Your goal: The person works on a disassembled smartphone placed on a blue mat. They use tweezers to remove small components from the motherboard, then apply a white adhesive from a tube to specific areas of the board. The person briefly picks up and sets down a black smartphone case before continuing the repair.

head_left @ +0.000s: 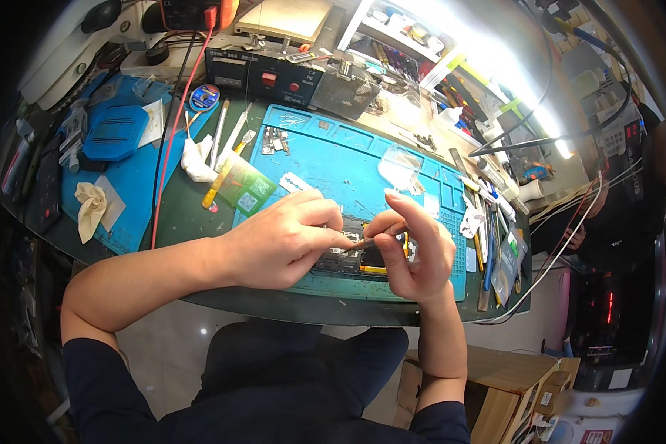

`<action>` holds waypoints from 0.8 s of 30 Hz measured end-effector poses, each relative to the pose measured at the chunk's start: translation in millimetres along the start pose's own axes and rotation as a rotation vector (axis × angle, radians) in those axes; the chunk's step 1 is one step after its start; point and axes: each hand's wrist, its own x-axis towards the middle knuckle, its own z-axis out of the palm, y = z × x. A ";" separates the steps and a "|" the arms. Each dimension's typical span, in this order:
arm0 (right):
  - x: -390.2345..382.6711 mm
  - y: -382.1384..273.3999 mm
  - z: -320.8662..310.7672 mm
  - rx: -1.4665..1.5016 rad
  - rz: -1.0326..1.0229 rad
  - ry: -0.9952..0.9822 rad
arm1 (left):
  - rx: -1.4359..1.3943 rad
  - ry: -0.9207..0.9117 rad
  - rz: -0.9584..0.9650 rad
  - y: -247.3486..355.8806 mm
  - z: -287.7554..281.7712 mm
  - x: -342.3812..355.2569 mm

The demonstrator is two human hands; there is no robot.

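An opened phone, its dark inner parts and a yellow-edged section showing, lies on the blue work mat. My left hand is over the phone's left part, fingers curled, index fingertip reaching down to its inner parts; whatever they may grip is hidden. My right hand is at the phone's right, thumb and fingers closed on a thin tool angled down toward the left fingertip; exactly what its tip touches is too small to tell. A small clear tray and a razor blade lie behind.
Tools crowd the mat's right. A green card, white tissue and blue pad lie left. A black power unit and lit shelf stand behind. Cables cross both sides. Another person's hand shows far right.
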 end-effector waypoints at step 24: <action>3.9 -13.8 -13.1 0.060 0.260 -0.137 | 0.325 0.228 -0.300 -25.9 -9.1 -1.2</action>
